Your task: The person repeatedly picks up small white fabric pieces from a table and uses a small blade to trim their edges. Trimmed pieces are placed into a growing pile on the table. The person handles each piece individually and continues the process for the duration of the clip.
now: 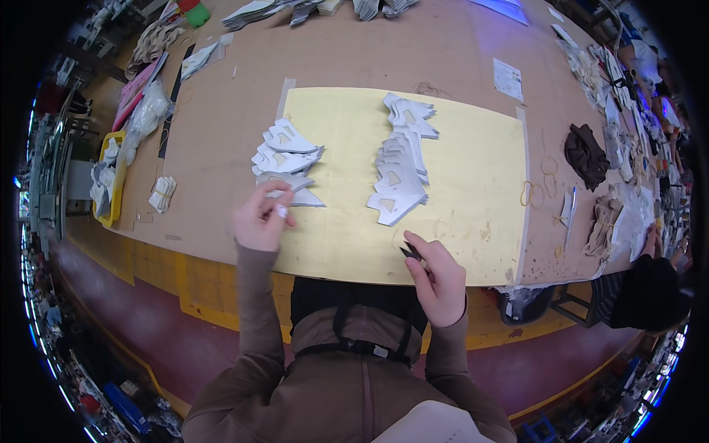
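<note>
On the left of a pale yellow board lies a fanned pile of white cut-out pieces [284, 159] with grey edges and small window-like holes. My left hand [260, 220] is at the near end of this pile, fingers loosely bent and apart, with something small and white at one finger. Whether its fingertips touch the nearest piece is hard to tell. A longer overlapping row of similar white pieces [399, 166] runs down the board's middle. Below that row, my right hand [441, 284] is closed around a small black pointed tool [410, 251], its kind mostly hidden by the fingers.
The yellow board [473, 192] is taped onto a brown table [354, 59]. To the right are a dark cloth [586, 156], rubber bands and a slim metal tool [571, 218]. A yellow basket [118, 184] and banded white pieces [162, 194] sit left. Another person [650, 288] is at the right.
</note>
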The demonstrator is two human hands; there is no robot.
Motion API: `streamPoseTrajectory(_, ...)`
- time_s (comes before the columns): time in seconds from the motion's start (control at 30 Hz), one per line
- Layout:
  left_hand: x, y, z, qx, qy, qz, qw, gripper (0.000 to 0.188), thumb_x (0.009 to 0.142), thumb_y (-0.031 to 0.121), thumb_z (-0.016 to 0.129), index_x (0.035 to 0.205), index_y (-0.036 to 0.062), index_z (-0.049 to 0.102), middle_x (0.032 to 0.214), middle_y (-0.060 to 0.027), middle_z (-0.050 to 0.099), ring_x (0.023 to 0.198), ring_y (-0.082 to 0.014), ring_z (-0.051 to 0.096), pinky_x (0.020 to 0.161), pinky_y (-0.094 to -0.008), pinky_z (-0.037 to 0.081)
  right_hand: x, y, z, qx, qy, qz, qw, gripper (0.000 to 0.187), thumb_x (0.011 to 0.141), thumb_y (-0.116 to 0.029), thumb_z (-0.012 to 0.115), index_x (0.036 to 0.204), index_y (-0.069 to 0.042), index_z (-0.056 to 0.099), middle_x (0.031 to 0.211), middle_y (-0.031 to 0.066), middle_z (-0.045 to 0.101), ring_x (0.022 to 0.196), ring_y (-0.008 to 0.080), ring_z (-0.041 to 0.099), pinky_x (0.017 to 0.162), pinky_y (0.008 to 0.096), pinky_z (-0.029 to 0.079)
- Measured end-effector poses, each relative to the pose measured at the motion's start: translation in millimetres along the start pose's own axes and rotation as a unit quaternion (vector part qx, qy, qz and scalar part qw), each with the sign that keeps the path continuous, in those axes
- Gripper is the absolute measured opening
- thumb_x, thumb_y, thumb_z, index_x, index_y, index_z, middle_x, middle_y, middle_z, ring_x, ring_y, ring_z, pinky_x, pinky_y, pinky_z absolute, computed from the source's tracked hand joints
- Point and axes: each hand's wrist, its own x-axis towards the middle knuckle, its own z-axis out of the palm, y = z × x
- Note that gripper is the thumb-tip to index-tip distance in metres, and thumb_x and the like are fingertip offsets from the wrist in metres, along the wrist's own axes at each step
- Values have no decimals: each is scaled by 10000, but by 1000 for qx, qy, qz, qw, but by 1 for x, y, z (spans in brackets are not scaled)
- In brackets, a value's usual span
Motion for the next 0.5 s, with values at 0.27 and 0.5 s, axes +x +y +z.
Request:
streamPoseTrajectory(0.27,-15,13,103,222,24,203,953,245,821,179,737,971,25,621,813,-43,644,729,-158,594,661,-284,462,-3,-7,1,40,8,20,999,342,834,16,663,1168,-54,648,778,87,569,613,150,544,517,249,416)
streamPoseTrajectory(0.5,-24,14,96,-42,-160,45,985,234,833,118,730,969,13,571,894,-82,674,832,-183,646,779,-290,504,-3,-1,0,31,41,-4,999,379,798,38,686,1167,-38,648,807,104,600,638,190,591,568,270,465)
